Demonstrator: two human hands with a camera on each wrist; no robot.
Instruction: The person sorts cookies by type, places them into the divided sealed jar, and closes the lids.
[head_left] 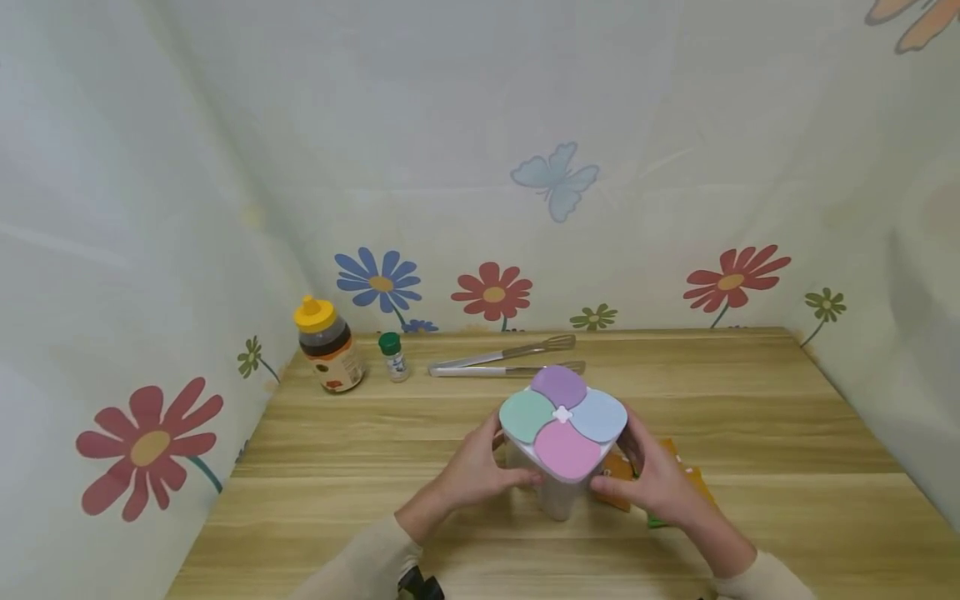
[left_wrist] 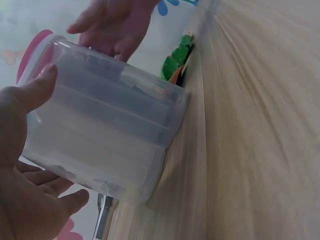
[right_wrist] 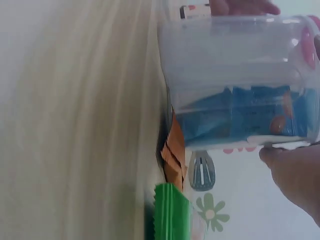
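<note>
Step in hand: I judged this to be a two-handed hold on the container [head_left: 562, 433], steadying it upright on the bench [head_left: 750, 417] between my palms.
Left grip: my left hand [head_left: 472, 471] lay against the container's left wall, fingers only lightly bent and spread along it, thumb near the lid rim; more a flat press than a full wrap.
Right grip: my right hand [head_left: 656, 479] mirrored it on the right wall, fingers lightly bent, thumb tip at the front lower edge of the lid.
Position of container: directly between both grips, base on the bench as far as I could tell.
Next move, in my judgement: even pressure from both sides, since the walls looked smooth and slippery; a thumb under the lid rim would be needed if the lid is to lift.
Container material: translucent, frosted plastic, rounded-square body, with inner dividers showing through in the left wrist view; blue contents showed through in the right wrist view.
Lid [head_left: 564, 417]: four matte petal-shaped flaps, purple, blue, pink and mint, round a small white centre.
Beside the right grip: orange and green sachets [head_left: 693, 479], flat, with serrated edges.
Beyond the grips: metal tongs [head_left: 506, 360], a yellow-capped jar [head_left: 327, 346], a small green-capped bottle [head_left: 393, 356].
</note>
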